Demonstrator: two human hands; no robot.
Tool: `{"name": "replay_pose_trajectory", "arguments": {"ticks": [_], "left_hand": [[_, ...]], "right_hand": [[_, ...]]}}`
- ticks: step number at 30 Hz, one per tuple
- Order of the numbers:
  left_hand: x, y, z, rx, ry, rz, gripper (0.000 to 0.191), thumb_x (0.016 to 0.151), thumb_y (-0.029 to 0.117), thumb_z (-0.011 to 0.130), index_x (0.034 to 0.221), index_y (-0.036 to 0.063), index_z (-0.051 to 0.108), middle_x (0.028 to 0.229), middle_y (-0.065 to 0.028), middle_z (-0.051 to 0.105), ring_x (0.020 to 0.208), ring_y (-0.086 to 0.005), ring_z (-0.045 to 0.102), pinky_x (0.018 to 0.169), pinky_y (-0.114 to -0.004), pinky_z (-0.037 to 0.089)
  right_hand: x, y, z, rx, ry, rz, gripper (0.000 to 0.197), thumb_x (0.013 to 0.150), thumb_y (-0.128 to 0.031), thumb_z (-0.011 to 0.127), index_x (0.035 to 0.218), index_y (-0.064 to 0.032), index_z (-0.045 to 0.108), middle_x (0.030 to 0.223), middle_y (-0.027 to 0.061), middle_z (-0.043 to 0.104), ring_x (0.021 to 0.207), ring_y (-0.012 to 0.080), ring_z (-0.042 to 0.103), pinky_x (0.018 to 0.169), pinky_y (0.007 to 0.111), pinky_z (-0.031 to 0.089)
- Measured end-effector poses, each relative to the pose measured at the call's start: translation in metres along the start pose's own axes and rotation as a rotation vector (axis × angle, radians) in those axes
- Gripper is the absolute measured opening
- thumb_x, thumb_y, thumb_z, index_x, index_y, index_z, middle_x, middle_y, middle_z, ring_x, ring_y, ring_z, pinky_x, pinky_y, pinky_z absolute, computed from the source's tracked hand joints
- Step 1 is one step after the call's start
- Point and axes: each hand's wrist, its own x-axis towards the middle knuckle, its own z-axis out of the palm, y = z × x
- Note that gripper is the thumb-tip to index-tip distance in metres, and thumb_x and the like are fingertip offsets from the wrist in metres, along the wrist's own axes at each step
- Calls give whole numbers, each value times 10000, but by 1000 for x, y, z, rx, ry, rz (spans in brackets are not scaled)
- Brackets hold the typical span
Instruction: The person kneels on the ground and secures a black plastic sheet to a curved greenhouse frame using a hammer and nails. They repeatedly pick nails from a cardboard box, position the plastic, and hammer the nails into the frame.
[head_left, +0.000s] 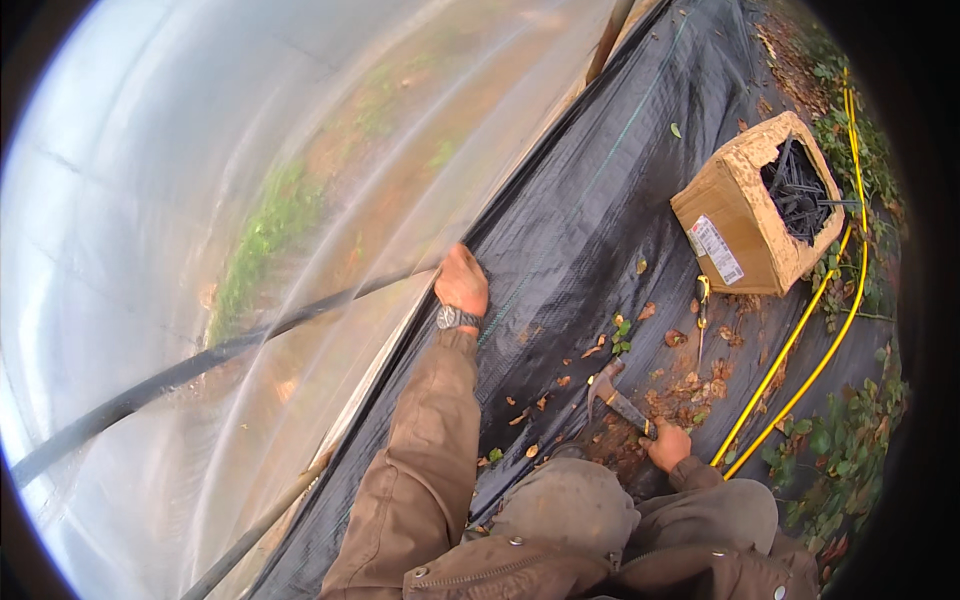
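My left hand (461, 280), with a watch on its wrist, is closed at the upper edge of the black woven ground cover (555, 247), where it meets the clear plastic sheeting (315, 172). Its fingertips are hidden, so what they grip cannot be told. A dark tube (202, 364) behind the sheeting runs up to this hand. Low on the right, my right hand (669, 444) holds a claw hammer (626, 405) by its dark handle, the head pointing up and left over the ground cover. Beyond the hammer lies a screwdriver (702, 307) with a yellow and black handle.
An opened cardboard box (739, 217) full of black plastic stakes stands on the ground cover at the right. Beside it runs a yellow hose (795, 330) in two lines. Leafy plants (840, 450) edge the right side. Dry leaves (675, 337) lie scattered.
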Motion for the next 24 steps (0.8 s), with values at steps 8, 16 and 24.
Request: {"name": "replay_pose_trajectory", "arguments": {"ticks": [8,16,24], "left_hand": [[-31,13,-12,70,-143,190,639,961,107,584,1573,76,404,1475,-200,548,1282,-393,563,1069,-524,449],[0,-12,1,-37,-136,-14,535,971,148,608,1482,24,511,1310,-229,672,1155,-394,672,982,-464,538],[9,-46,21,-99,-340,-40,431,1029,247,533,1456,206,572,1362,-159,667,1192,-339,664,1003,-451,537]], "right_hand": [[-1,3,0,9,3,-23,461,830,-370,807,1135,-56,660,947,258,734,933,462,704,794,566,551],[-2,1,0,33,20,-27,415,821,-354,807,1066,-60,648,918,256,728,913,471,700,782,570,544],[4,1,-7,14,-58,-9,456,813,-345,817,1129,-58,660,935,258,731,937,473,697,811,563,540]]}}
